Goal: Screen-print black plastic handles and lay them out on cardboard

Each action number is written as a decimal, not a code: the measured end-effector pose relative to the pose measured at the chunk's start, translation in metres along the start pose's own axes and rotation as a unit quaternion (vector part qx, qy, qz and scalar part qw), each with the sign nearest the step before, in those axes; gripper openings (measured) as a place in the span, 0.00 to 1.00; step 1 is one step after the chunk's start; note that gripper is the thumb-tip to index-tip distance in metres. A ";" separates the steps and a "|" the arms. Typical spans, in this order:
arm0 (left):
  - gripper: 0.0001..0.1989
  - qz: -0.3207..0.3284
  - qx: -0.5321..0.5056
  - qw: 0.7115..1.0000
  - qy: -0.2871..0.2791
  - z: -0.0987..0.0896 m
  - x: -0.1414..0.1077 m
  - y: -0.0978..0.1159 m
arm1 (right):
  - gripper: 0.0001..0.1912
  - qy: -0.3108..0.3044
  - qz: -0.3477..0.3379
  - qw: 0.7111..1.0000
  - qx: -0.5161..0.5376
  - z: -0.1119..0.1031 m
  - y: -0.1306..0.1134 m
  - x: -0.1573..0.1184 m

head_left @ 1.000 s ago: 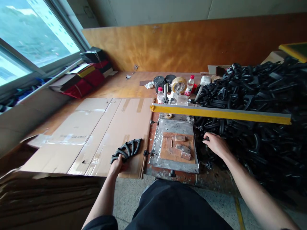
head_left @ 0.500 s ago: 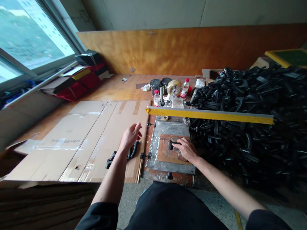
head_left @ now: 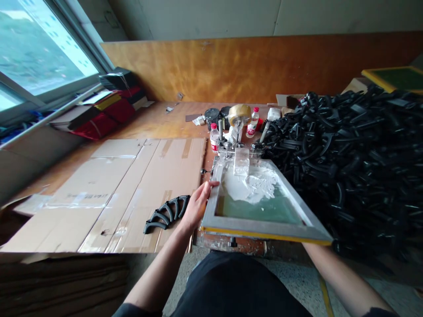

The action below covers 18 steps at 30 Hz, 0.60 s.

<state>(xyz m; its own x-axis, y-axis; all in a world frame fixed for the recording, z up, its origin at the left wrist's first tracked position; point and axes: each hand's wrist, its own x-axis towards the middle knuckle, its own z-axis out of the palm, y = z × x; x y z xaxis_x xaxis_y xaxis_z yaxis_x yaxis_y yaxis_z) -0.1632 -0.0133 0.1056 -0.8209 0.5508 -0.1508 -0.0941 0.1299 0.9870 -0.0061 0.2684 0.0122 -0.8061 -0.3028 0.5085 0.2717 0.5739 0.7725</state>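
A screen-printing frame (head_left: 261,227) with grey rim, yellow edge and green mesh lies tilted over the work plate. White ink (head_left: 235,189) is smeared across the far part of its mesh, and a clear block (head_left: 242,161) sits at the far rim. My left hand (head_left: 197,203) grips the frame's left side, one finger over the rim. Beneath the right side my right hand is hidden; only the forearm (head_left: 333,270) shows. Several curved black plastic parts (head_left: 168,212) lie in a fanned row on the cardboard (head_left: 115,189), left of my left hand.
A large heap of black plastic parts (head_left: 330,154) borders the frame on the right. Behind it stand red-capped bottles (head_left: 253,123), dark jars (head_left: 212,116) and a tape roll (head_left: 239,113). Red and black bundles (head_left: 102,116) lie by the window.
The raised screen frame has swung down over the plate and hides the small black part there. My left hand has moved right to the frame; my right hand has gone beneath it.
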 end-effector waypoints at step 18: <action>0.29 -0.090 0.217 0.972 -0.001 0.010 0.002 -0.128 | 0.09 -0.239 -0.013 0.762 0.602 -0.022 -0.020 0.092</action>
<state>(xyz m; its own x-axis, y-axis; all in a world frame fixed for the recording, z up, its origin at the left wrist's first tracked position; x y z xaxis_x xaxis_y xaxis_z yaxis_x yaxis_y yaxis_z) -0.1469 -0.0208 -0.0217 -0.8124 0.4882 -0.3190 0.0113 0.5601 0.8283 -0.0743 0.2126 0.0514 -0.9805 -0.1791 0.0809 -0.1946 0.9418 -0.2740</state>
